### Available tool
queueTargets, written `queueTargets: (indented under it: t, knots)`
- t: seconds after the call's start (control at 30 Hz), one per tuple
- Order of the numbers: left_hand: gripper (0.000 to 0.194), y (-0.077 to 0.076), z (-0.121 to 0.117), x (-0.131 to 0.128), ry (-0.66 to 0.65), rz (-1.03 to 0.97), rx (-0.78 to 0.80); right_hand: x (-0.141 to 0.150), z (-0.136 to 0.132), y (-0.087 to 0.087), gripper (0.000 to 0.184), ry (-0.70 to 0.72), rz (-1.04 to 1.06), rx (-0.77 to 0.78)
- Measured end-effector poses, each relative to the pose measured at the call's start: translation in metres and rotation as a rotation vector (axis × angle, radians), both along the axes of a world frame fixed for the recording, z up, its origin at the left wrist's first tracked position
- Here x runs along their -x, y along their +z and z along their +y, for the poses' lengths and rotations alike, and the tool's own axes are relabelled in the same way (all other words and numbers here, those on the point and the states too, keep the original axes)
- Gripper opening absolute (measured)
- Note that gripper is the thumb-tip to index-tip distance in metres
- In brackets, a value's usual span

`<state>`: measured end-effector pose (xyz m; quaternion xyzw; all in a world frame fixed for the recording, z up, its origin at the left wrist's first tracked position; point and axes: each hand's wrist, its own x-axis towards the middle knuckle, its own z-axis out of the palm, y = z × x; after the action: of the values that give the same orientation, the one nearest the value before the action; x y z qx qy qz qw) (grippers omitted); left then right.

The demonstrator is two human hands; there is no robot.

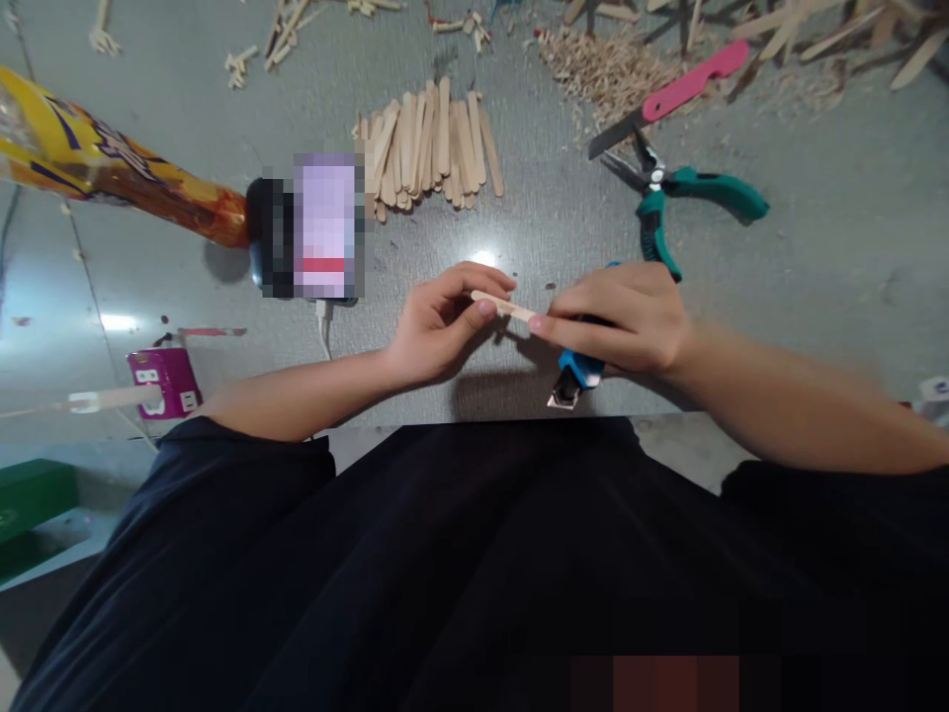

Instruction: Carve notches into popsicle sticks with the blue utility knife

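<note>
Between my two hands lies a short wooden craft stick, pale and round-ended, tilted slightly down to the right. My left hand pinches its left end between thumb and fingers. The fingertips of my right hand hold the other end. Curled in that same right hand is a blue utility knife, its metal tip pointing down toward my body; most of its handle is hidden by the fingers. Just beyond my right hand, pliers with green handles lie spread on the table.
Craft sticks are heaped ahead of my hands. A pink-handled saw touches the pliers, near wood scraps. On the left, a phone leans by a yellow-orange packet; a purple power socket sits nearer.
</note>
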<state>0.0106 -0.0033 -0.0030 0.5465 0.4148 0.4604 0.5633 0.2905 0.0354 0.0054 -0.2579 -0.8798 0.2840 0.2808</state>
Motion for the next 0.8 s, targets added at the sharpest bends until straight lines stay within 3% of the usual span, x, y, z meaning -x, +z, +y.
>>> queueTargets:
  t: [0.13, 0.23, 0.47, 0.6, 0.8]
  knots:
    - [0.058, -0.003, -0.005, -0.004, 0.072, -0.07, 0.153, 0.018, -0.014, -0.007, 0.02, 0.023, 0.096, -0.152]
    - [0.059, 0.001, -0.011, -0.004, -0.017, -0.133, 0.313, 0.03, -0.023, -0.011, 0.02, 0.046, 0.076, -0.206]
    - [0.057, 0.012, -0.007, 0.001, -0.057, -0.216, 0.33, 0.027, -0.022, -0.01, 0.027, -0.067, 0.01, -0.122]
    - [0.054, 0.01, 0.0, 0.004, -0.122, -0.277, 0.444, 0.015, -0.008, -0.015, 0.016, 0.004, 0.095, -0.17]
    - [0.056, 0.01, 0.004, 0.005, -0.135, -0.345, 0.496, 0.012, 0.001, -0.019, 0.024, -0.012, 0.284, -0.22]
